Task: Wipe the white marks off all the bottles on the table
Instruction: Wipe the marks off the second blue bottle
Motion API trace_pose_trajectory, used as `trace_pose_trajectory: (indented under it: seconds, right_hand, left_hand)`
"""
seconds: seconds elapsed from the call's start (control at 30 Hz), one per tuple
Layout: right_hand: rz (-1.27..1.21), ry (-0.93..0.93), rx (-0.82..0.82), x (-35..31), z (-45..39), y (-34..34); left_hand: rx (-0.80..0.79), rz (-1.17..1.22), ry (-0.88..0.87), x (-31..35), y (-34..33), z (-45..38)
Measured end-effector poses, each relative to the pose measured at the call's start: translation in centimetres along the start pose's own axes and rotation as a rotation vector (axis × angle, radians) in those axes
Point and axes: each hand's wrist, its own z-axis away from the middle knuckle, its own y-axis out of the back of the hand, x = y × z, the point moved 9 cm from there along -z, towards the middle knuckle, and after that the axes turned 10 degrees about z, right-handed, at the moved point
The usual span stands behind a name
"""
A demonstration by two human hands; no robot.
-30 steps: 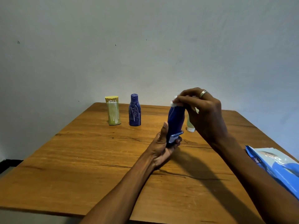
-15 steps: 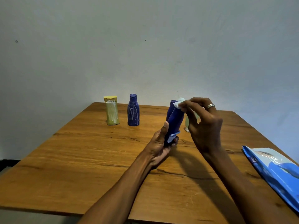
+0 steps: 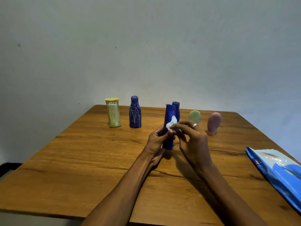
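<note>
Wooden desk (image 3: 81, 160) by pale wall: 6 bottles, 1 wipes pack (image 3: 280, 173); left hand (image 3: 157, 141) grips blue bottle (image 3: 169, 128), right hand (image 3: 193, 141) pinches wipe (image 3: 171, 123).

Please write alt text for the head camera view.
The left hand grips a blue bottle while the right hand rubs it with a white wipe. On the wooden table, a yellow bottle shows white marks.

bottles (image 3: 135, 112) far side, pack (image 3: 280, 173) right
</note>
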Motion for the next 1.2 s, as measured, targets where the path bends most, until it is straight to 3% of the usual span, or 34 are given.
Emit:
trace_pose_trajectory:
  seconds: [0.1, 0.33, 0.53, 0.77, 1.03, 1.2]
  right_hand:
    - [-0.061, -0.042, -0.014, 0.7, 0.5, -0.5]
    - [-0.02, -0.149, 0.126, 2.2, -2.9, 1.2]
    - [0.006, -0.113, 0.011, 2.2, -2.4, -0.7]
    - [0.027, -0.192, -0.143, 3.1, 0.1, -2.6]
    - [0.055, -0.148, 0.013, 2.5, -3.7, -1.1]
    - [0.075, -0.117, 0.058, 1.6, -4.1, -1.7]
  left_hand:
    - [0.036, -0.022, -0.02, 0.2, 0.3, 0.0]
    - [0.026, -0.271, -0.076, -0.1, -0.8, -0.3]
    - [0.046, -0.313, -0.186, 0.9, -0.6, -0.4]
    - [0.226, -0.206, -0.048, 0.3, 2.3, -1.1]
    - [0.113, -0.26, -0.095, 0.1, 0.8, -1.2]
    - [0.122, -0.284, -0.106, 0.0, 0.9, -1.1]
